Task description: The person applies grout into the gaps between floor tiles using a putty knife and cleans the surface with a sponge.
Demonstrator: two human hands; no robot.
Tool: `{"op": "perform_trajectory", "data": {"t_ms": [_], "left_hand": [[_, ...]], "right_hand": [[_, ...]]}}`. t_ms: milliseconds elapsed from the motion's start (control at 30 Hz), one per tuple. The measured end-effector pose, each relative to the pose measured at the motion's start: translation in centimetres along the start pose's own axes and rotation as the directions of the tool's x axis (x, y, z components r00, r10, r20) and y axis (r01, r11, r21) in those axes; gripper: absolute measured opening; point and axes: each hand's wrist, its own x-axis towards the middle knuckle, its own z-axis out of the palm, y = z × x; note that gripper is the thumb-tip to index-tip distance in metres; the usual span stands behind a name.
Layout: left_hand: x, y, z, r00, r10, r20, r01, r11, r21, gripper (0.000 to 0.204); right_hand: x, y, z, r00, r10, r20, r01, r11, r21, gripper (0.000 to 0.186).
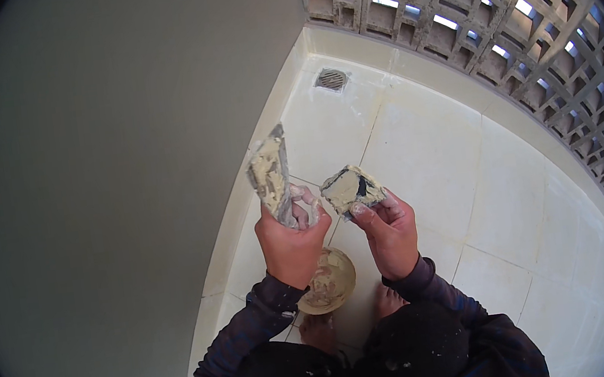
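My left hand [292,239] is closed around a flat, pointed scraper [268,174], its grey blade smeared with cream paste. Whitish residue coats the fingers. Just to the right, my right hand [394,234] pinches a small, roughly rectangular spreader [343,187] between thumb and fingers; cream paste and a dark patch show on its face. The two tools are raised above the floor, a short gap apart. Below my hands, a round bowl [322,309] with cream paste inside stands on the tiles, partly hidden by my left wrist.
A smooth grey wall [90,184] rises close on the left. Pale tiles [425,151] cover the floor, with a square drain grate [331,79] in the far corner. A pierced block screen [437,2] curves along the far and right side. My bare feet [318,333] are beside the bowl.
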Motion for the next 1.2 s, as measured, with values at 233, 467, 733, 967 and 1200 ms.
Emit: {"op": "perform_trajectory", "data": {"t_ms": [233,467,733,967,1200], "left_hand": [[1.2,1.2,-0.3,0.998,0.017,0.065,-0.015,0.999,-0.041,0.020],[2.0,2.3,-0.1,0.997,-0.022,0.077,0.007,0.983,0.185,0.019],[2.4,-0.4,-0.4,0.988,0.019,0.154,-0.070,0.942,0.328,0.036],[3.2,-6.7,-2.3,0.994,-0.102,0.030,0.100,0.993,0.060,0.038],[-2.9,-16.1,-9.7,0.929,-0.335,-0.161,0.368,0.883,0.289,0.030]], "right_hand": [[0.1,-0.4,-0.6,0.998,0.045,0.043,-0.043,0.997,-0.066,0.033],[0.5,-1.8,-0.4,0.991,0.118,0.058,-0.104,0.974,-0.201,0.031],[1.1,-0.1,-2.0,0.983,0.098,0.153,-0.030,0.918,-0.395,0.029],[4.0,2.2,-5.7,0.980,0.160,0.114,-0.110,0.928,-0.357,0.028],[22.1,8.4,-23.3,0.975,-0.223,-0.003,0.059,0.272,-0.960,0.030]]}}
